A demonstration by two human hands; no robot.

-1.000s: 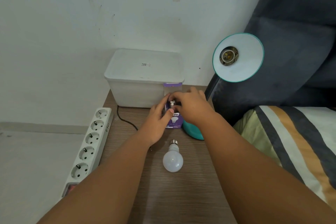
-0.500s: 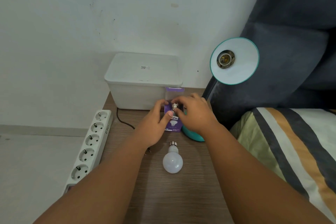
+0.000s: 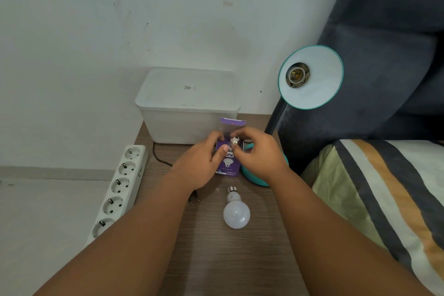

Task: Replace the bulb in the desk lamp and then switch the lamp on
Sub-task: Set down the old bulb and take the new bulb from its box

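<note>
Standing upright on the wooden table (image 3: 216, 259), the purple bulb box (image 3: 228, 163) is gripped at its side by the left hand (image 3: 199, 163), fingers curled round it. The new bulb (image 3: 233, 142), screw base protruding from the open box, is pinched by the right hand (image 3: 259, 156). The old bulb (image 3: 236, 214) lies nearer. The lamp socket (image 3: 297, 75) is seen empty.

Both bare forearms reach forward from the lower edge of the view and converge near the middle. The left hand (image 3: 200, 164) is cupped, thumb extended toward the right. The right hand (image 3: 258, 157) arches beside it, its fingers (image 3: 240, 132) curled inward in a pinch, the two hands nearly touching.
</note>
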